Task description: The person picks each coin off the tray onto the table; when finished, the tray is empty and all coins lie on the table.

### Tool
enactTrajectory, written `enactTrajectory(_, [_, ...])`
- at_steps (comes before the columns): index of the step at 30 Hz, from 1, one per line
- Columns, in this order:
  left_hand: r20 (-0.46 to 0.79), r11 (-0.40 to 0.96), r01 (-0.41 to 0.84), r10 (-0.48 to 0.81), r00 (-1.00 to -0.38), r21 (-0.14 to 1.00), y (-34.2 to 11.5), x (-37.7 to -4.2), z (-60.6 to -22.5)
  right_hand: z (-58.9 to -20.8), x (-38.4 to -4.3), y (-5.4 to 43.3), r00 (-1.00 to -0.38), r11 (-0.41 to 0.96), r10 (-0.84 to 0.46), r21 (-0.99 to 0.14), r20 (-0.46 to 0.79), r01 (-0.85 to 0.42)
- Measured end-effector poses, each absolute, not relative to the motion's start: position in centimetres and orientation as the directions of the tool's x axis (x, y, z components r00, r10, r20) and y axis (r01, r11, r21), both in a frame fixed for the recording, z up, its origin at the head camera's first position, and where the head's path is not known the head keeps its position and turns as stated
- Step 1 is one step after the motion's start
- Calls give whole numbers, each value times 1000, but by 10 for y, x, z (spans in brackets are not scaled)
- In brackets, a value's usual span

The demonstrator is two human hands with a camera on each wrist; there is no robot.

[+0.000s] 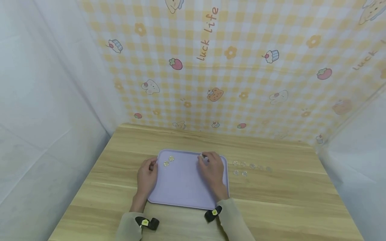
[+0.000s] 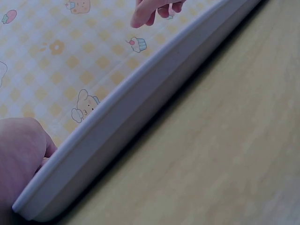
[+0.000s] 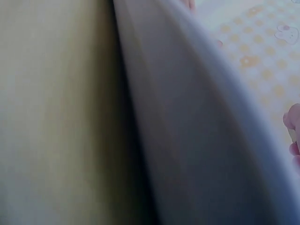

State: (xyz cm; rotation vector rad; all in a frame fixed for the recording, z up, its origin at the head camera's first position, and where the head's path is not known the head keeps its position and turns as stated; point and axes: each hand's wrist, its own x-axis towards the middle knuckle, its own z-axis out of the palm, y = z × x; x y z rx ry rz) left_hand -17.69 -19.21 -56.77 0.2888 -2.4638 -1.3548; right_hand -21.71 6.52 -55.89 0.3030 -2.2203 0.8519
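Note:
A shallow lilac tray [image 1: 184,180] lies on the wooden table. My left hand [image 1: 147,177] is at its left side, curled fingers and thumb holding the rim; in the left wrist view part of this hand [image 2: 21,150] shows behind the tray wall [image 2: 117,117]. Over the tray's far right part, my right hand [image 1: 212,170] pinches a small shiny coin-like disc [image 1: 202,156] between thumb and fingers. Two similar discs, one nearer [image 1: 166,163] and one farther [image 1: 171,158], lie in the tray's far left corner. The right wrist view is mostly filled by the blurred tray wall [image 3: 187,117].
Right of the tray, several clear round discs [image 1: 244,173] lie on the table [image 1: 286,201] in two rows. A yellow checked cloth [image 1: 196,80] hangs behind the table. White cloth hangs at the left [image 1: 54,100] and right [image 1: 359,140].

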Motion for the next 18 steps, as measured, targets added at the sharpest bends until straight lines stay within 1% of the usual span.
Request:
enactTrajectory(3, [166, 532, -35, -324, -931, 846, -192, -176, -568, -559, -217, 73, -702, 753, 53, -490, 710, -439])
enactTrajectory(8, [165, 533, -39, -330, -930, 845, -191, -176, -567, -557, -216, 83, -737, 745, 105, -543, 668, -386])
enactTrajectory(11, [172, 534, -33, -330, -928, 845, -191, -177, -567, -554, -215, 88, -743, 743, 124, -558, 658, -370])
enactTrajectory(18, [185, 532, -21, -331, -925, 847, -190, -178, -569, -557, -215, 99, -735, 738, 151, -570, 661, -360])
